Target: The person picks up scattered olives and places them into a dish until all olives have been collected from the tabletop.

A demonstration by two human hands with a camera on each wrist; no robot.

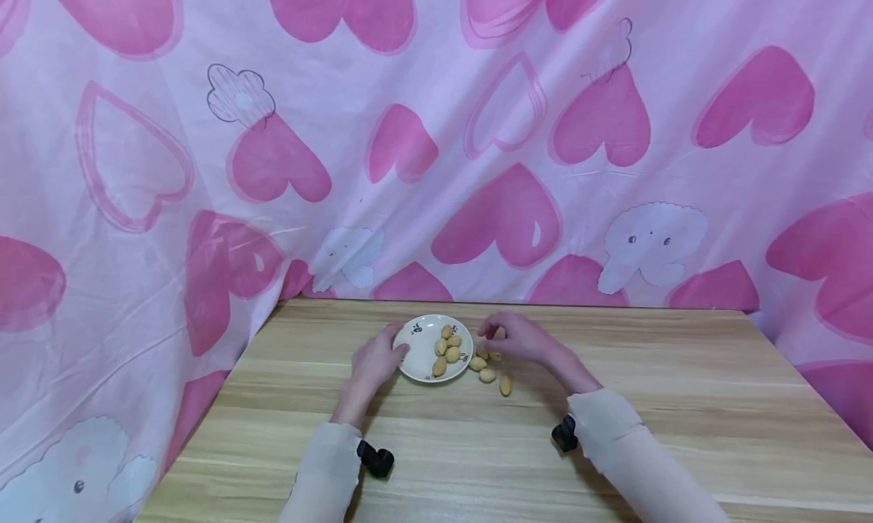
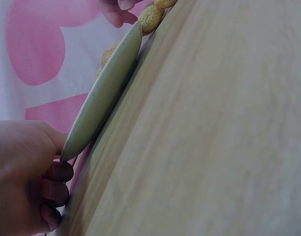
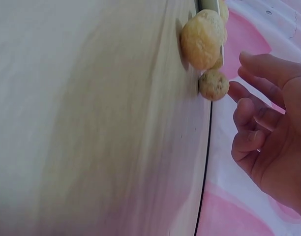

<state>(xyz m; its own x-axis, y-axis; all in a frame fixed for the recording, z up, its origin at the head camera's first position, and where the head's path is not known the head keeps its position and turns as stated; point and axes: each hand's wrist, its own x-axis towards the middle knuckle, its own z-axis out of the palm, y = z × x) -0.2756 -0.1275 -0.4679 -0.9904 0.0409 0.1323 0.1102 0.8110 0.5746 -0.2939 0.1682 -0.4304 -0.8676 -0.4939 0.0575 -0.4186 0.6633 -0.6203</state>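
Observation:
A white plate (image 1: pixel 417 367) with small dark drawings near its rim stands toward the back of the table, several unshelled peanuts (image 1: pixel 453 354) on its right half. My left hand (image 1: pixel 375 360) holds the plate's left edge; in the left wrist view, the thumb meets the rim and the other fingers curl below it. Beside the plate on the right, several more peanuts (image 1: pixel 487 374) lie on the wood. My right hand (image 1: pixel 518 338) hovers over these with loosely bent fingers. Seen from the right wrist, its fingertips are close to one peanut (image 3: pixel 214 85), and nothing shows between thumb and fingers.
The wooden table (image 1: pixel 436 447) reaches back to a pink cloth (image 1: pixel 477 129) printed with hearts, which hangs behind it and along both sides. A black wrist camera (image 1: pixel 376 459) is on the left sleeve, another black camera (image 1: pixel 564 434) on the right.

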